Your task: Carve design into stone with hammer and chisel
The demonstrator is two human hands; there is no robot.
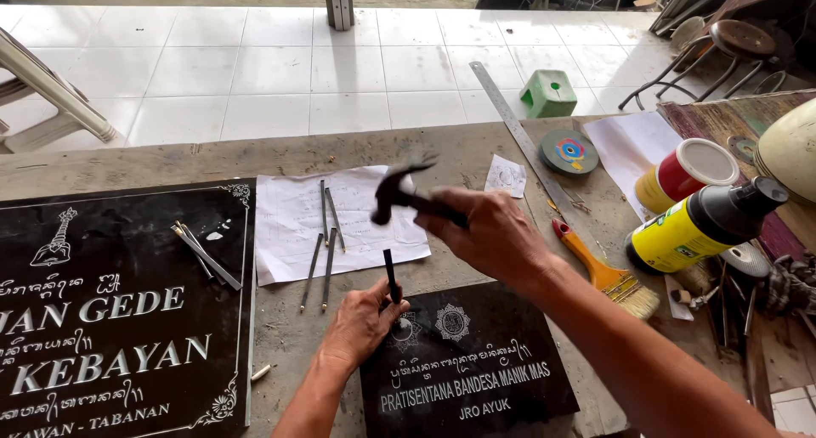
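Surface (280, 319) is a worn, dusty top; its far edge runs left to right just short of the white tiled floor (255, 73). Open room on it is narrow: a bare strip between the large plaque (119, 319) at near left and the small plaque (476, 378) at near centre, and a second bare patch far of the paper (289, 226). Right side crowded: brush (608, 276), black-and-yellow bottle (701, 226) lying on its side, red-and-yellow can (688, 175), steel ruler (518, 128) running far-left to near-right, round disc (569, 152). Loose rods lie on the paper and on the large plaque's right part. Left hand (361, 323) comes in from the near edge, forearm angled up-right, fingers pinched shut around a chisel (391, 275) held nearly upright, tip down at the small plaque's far-left corner, beside its engraved round emblem. Right hand (493, 234) enters from near right, forearm sloping across the small plaque, fist wrapped tight on the hammer (399, 192) handle. Hammer head is blurred, raised above and slightly far of the chisel top, not touching it. Small plaque lies flat, directly under both hands, its left edge just beside the left wrist.
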